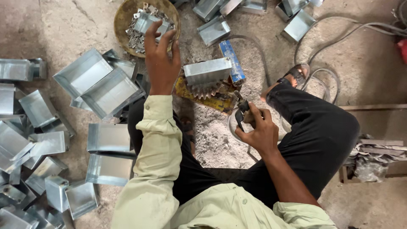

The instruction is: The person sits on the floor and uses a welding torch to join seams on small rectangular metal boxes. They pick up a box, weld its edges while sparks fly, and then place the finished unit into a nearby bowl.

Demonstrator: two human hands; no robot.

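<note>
Here the left hand reaches with loosely spread fingers over the bowl of small metal pieces; the right hand grips a dark tool beside the metal box.

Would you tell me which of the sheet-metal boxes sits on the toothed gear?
The sheet-metal box directly ahead of the right hand, resting atop the gear; all others lie on the floor.
</note>
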